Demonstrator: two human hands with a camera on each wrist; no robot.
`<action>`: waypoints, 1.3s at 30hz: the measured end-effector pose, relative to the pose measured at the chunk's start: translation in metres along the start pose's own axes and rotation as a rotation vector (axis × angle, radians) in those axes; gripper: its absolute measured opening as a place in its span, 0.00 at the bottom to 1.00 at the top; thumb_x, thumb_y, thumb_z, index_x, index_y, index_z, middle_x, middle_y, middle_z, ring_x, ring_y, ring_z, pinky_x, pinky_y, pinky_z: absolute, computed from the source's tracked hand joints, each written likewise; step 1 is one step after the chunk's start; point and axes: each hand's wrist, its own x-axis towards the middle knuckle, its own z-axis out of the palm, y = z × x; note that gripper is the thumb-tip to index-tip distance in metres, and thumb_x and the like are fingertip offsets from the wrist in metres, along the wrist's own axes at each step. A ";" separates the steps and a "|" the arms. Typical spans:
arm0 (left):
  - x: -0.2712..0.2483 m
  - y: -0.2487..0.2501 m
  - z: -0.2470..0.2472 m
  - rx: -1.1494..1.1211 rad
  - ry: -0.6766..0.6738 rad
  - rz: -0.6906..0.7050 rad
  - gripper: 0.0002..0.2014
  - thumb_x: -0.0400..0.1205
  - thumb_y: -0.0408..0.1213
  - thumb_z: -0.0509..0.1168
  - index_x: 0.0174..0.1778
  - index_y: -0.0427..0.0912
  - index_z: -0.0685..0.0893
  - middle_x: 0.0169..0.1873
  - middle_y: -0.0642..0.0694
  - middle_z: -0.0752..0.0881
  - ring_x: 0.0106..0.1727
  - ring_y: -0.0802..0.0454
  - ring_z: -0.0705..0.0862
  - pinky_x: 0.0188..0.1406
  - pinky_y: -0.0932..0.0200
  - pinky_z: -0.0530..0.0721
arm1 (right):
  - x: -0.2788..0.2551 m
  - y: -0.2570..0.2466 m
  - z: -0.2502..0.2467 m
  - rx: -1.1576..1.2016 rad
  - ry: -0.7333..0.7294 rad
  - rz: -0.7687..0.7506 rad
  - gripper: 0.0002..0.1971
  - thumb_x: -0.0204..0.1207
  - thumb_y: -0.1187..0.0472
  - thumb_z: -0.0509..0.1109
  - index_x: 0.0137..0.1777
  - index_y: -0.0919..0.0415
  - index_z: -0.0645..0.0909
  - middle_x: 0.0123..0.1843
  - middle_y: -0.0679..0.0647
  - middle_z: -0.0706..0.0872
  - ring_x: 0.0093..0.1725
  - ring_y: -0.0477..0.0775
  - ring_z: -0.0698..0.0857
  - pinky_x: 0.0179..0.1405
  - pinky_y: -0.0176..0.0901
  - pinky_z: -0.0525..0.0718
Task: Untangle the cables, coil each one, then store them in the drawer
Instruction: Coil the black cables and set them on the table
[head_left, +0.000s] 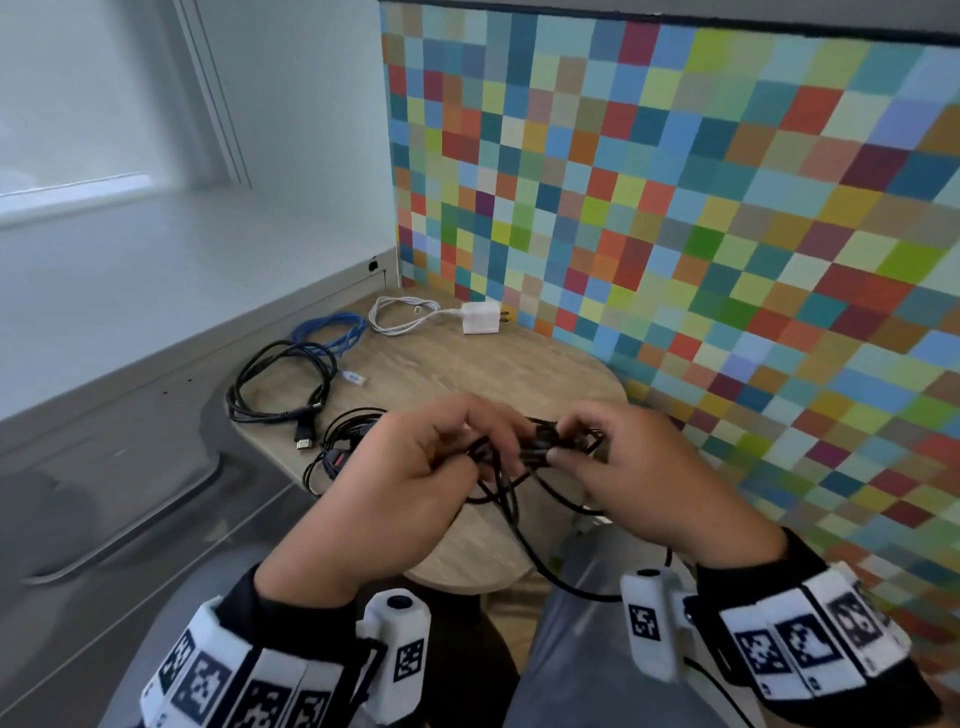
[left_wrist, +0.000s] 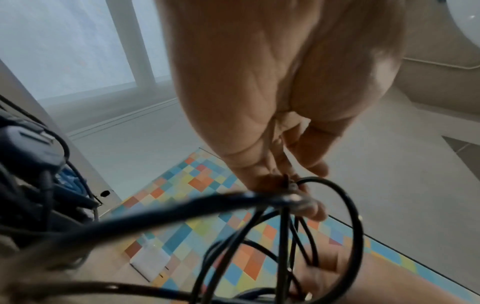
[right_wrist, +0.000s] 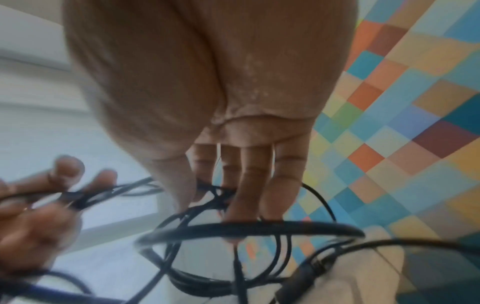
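Both the left hand (head_left: 410, 483) and right hand (head_left: 644, 467) pinch the tangled thin black cable (head_left: 540, 447), mid-untangling; teasing the knot loose likely comes next.

The light wooden rounded tabletop (head_left: 467, 364) has bare wood in the middle of the frame, between the white charger block with its coiled white cable (head_left: 480, 318) above and the two hands below. The left edge is crowded: a coiled blue network cable (head_left: 332, 332), a looped black cable with a flat plug (head_left: 280, 384) and a small black cable bundle with a red mark (head_left: 343, 447) lie close together. The multicoloured checkered wall (head_left: 675, 208) closes the right and far sides. The tangled black cable (head_left: 519, 467) hangs between the left hand (head_left: 415, 467) and the right hand (head_left: 639, 467), over the near edge.
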 end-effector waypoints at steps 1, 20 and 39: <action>0.000 0.000 -0.002 -0.052 0.016 -0.031 0.19 0.79 0.18 0.58 0.52 0.42 0.89 0.54 0.43 0.91 0.48 0.40 0.91 0.53 0.47 0.90 | -0.001 -0.001 -0.005 0.045 0.068 0.002 0.07 0.81 0.51 0.76 0.43 0.43 0.82 0.38 0.33 0.86 0.38 0.34 0.83 0.36 0.43 0.78; 0.007 -0.001 0.022 0.112 0.472 0.229 0.06 0.89 0.41 0.62 0.51 0.54 0.84 0.31 0.47 0.85 0.35 0.49 0.89 0.40 0.53 0.89 | -0.017 0.000 -0.044 0.000 0.459 0.014 0.09 0.76 0.56 0.82 0.38 0.42 0.89 0.34 0.36 0.88 0.33 0.42 0.85 0.31 0.39 0.77; 0.014 0.001 0.001 -0.210 0.674 0.049 0.12 0.94 0.36 0.55 0.50 0.45 0.82 0.37 0.50 0.87 0.38 0.49 0.86 0.36 0.56 0.87 | -0.025 0.038 -0.083 0.374 0.782 0.045 0.11 0.84 0.62 0.74 0.46 0.42 0.89 0.45 0.47 0.92 0.34 0.43 0.84 0.37 0.40 0.83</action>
